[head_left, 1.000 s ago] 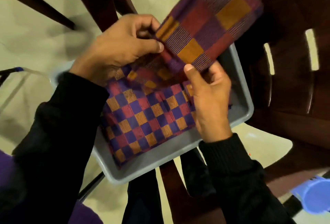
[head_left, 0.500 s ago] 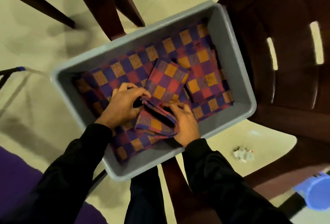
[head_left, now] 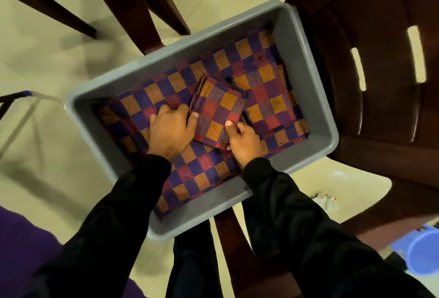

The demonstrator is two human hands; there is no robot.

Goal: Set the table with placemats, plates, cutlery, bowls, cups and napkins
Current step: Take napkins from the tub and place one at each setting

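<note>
A grey plastic bin point(head_left: 306, 79) sits below me, filled with checkered cloth in purple, red and orange. A small stack of folded checkered napkins point(head_left: 217, 112) lies in its middle on top of larger checkered cloth point(head_left: 197, 169). My left hand point(head_left: 169, 128) grips the stack's left edge, thumb on top. At the stack's lower right corner, my right hand point(head_left: 244, 142) pinches it between thumb and fingers. More folded checkered cloth point(head_left: 266, 98) lies to the right inside the bin. Both forearms wear black sleeves.
A dark brown chair point(head_left: 380, 71) stands to the right of the bin, and dark wooden legs point(head_left: 123, 5) cross above it. A blue plastic cup point(head_left: 420, 257) sits at the lower right, and a crumpled scrap point(head_left: 325, 202) lies on the pale floor.
A second ago both hands held a napkin spread open above the bin. They lowered it, folded, into the bin. Now both hands grip the flat folded stack.
</note>
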